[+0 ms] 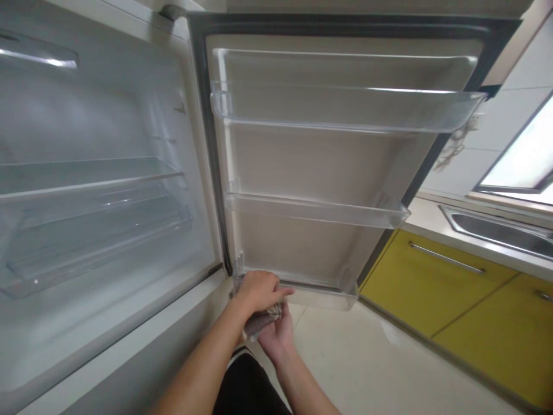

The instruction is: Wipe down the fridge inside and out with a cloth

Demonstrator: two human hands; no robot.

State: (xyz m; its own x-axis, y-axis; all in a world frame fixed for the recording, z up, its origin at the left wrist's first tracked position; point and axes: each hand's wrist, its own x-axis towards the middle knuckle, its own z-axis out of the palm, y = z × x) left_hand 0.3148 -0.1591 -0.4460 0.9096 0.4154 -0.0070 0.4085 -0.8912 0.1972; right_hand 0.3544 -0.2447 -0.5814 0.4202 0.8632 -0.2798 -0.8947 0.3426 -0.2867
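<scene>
1 L hand (260, 290) above, 1 R hand (280, 334) below, pinching 1 checked cloth (272, 313) btwn them, at hinge end of lowest door bin (326, 298). Higher: 2 clear bins (345, 110) on 1 fridge door (306, 164). Far R: 1 steel sink (501, 231).

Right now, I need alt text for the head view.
The left hand lies over and the right hand under what looks like a bunched, patterned cloth, at the hinge-side end of an open refrigerator's lowest clear door bin. Yellow cabinets and a metal sink show beyond.
</scene>
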